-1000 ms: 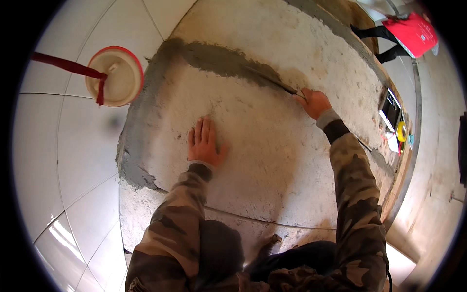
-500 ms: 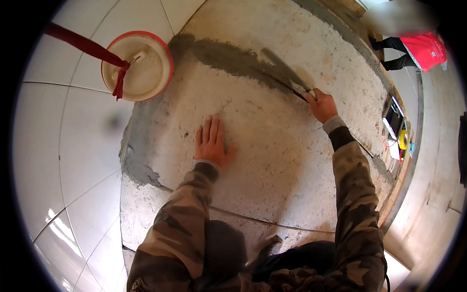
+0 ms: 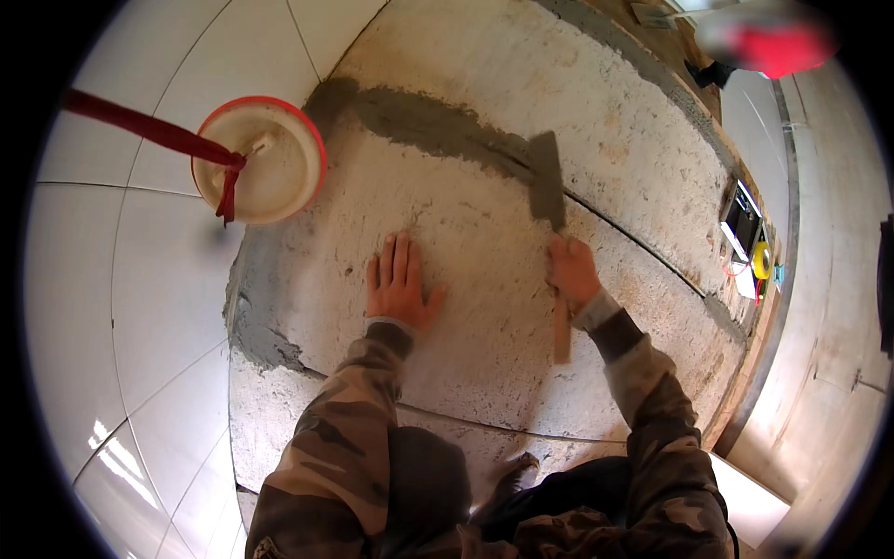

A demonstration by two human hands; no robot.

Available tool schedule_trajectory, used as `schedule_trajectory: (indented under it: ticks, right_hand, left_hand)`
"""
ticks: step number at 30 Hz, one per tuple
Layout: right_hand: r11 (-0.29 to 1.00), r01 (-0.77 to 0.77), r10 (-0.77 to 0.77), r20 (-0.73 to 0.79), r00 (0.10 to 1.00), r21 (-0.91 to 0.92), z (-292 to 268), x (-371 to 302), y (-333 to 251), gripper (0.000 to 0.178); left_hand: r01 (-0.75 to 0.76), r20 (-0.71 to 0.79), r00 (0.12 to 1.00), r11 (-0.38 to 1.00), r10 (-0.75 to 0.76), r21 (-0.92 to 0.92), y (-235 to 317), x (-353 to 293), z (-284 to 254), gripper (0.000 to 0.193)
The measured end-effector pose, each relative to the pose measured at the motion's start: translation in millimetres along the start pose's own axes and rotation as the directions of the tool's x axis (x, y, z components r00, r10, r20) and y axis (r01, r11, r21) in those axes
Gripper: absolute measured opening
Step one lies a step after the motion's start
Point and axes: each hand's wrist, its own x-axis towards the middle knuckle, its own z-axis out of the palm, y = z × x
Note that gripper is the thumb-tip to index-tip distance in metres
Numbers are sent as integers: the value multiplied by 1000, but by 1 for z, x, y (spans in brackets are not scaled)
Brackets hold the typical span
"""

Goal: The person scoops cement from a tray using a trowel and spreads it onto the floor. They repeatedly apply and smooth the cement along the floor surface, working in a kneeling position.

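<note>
My left hand (image 3: pixel 402 282) lies flat on the pale concrete panel (image 3: pixel 466 289), fingers stretched out. My right hand (image 3: pixel 575 270) grips a plastering trowel, its wooden handle (image 3: pixel 562 340) showing below my fist. Beyond my fingers the trowel's long grey blade (image 3: pixel 548 172) lies over the dark seam, at the right end of a smeared band of wet grey mortar (image 3: pixel 419 124). Whether the blade touches the panel I cannot tell. To the right, the narrow seam (image 3: pixel 643 247) between panels shows as a bare dark line.
A round, red-rimmed white bucket (image 3: pixel 321 177) with a red strap sits at the left by the white tiles (image 3: pixel 168 270). More mortar (image 3: pixel 261 326) coats the panel's left edge. An open case (image 3: pixel 742 224) and yellow tape roll (image 3: pixel 762 261) lie right. Another person (image 3: pixel 773 47) is at upper right.
My right hand has come left and nearer to me, and the trowel has swung so its blade points away from me. My left hand stays flat. The other person has shifted toward the top edge.
</note>
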Motion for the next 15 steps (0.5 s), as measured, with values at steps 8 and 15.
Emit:
schedule_trajectory:
  ticks: [8,15]
  right_hand:
    - [597,503,-529,164,832,-625,12,71,-52,40]
    - [297,497,-585,257,769,-815,-37,63,-45,34]
  left_hand:
    - [3,10,1000,1000,-3,-1,-4,1,3,85]
    - [-8,-2,1000,1000,8,20,1,0,1,88]
